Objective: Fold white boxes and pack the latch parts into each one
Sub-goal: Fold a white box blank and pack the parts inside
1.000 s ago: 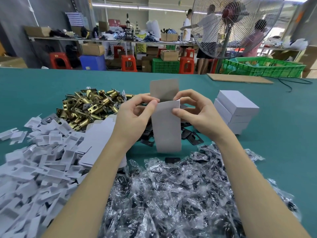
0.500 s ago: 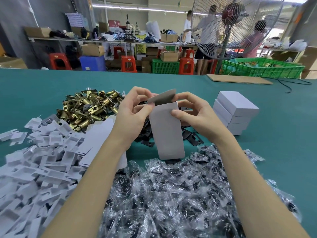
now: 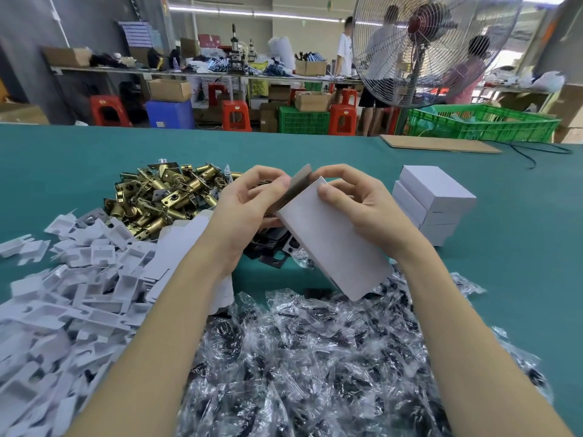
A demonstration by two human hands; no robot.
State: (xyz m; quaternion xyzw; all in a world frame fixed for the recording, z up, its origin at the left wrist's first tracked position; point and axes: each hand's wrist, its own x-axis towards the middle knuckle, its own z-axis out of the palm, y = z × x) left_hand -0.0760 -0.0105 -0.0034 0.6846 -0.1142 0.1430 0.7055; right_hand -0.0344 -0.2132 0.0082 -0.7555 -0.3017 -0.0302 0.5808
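Above the green table I hold a white box (image 3: 331, 244), tilted with its far end up and to the left. My left hand (image 3: 249, 209) pinches the grey end flap at the box's top. My right hand (image 3: 362, 206) grips the box's upper right side, thumb on its white face. A heap of brass latch bolts (image 3: 157, 197) lies behind my left hand. Black plates (image 3: 274, 247) lie under the box. Bagged black parts (image 3: 315, 357) cover the near table.
White plastic inserts (image 3: 63, 294) and flat box blanks (image 3: 183, 247) are piled at the left. Three closed white boxes (image 3: 435, 200) are stacked at the right. A cardboard sheet (image 3: 438, 143), a green crate (image 3: 482, 124) and a standing fan (image 3: 426, 48) are at the far edge.
The upright end flap has been folded down toward the box's opening. The box has tilted, with its lower end swinging right, and both hands have shifted with it.
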